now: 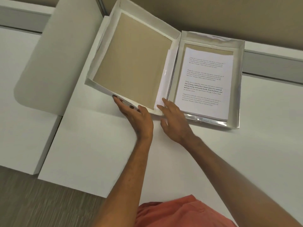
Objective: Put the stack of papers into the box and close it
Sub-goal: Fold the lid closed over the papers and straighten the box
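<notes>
A white box (238, 82) lies open on the white desk. The stack of printed papers (205, 82) rests flat inside its right half. The hinged lid (134, 63), tan inside with white walls, is tilted up off the desk on the left. My left hand (137, 117) grips the lid's near edge, fingers under it and thumb on top. My right hand (173, 117) has its fingers spread and touches the near edge at the hinge fold, beside a loose white flap (165, 82).
A grey rounded panel (54, 59) lies left of the lid, partly under it. The desk (101, 153) ends in a step at the left and a wood-look floor (32, 202) shows below. A beige wall (213, 15) stands right behind the box.
</notes>
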